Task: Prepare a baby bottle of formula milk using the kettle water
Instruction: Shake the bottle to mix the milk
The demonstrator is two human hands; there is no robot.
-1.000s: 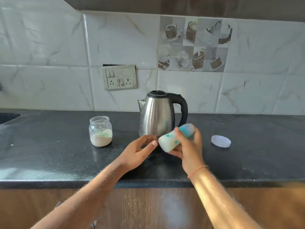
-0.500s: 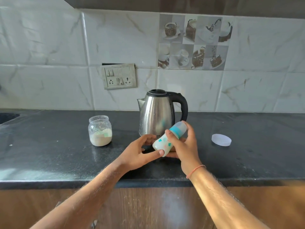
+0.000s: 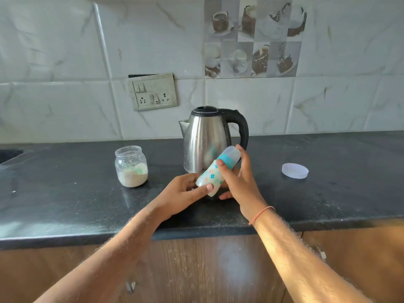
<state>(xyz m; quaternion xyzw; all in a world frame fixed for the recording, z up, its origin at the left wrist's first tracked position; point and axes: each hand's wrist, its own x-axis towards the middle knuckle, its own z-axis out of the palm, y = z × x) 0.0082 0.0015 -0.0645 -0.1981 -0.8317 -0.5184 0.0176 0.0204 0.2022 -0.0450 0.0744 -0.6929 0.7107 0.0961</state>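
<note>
At the far left of the dark countertop I am seeing a clear glass jar standing upright with no lid, partly filled with pale powder and something greenish lying in it. Behind it on the tiled wall a switch plate is sitting a little crooked.

Moving toward the middle, my left hand is cupping the lower end of the baby bottle — fingers curled around its base, the thumb pressing across the front. The bottle is hanging tilted in the air just in front of the steel kettle, base low and to the left, capped end up and to the right. It is looking milky white inside, with small flower prints and a teal ring under a clear cap.

My right hand is closing on the upper part, the thumb lying against the teal ring and the fingers wrapping behind the cap. An orange thread is circling that wrist.

Further right, a pale round lid is lying flat on the counter, well apart from the kettle.
</note>
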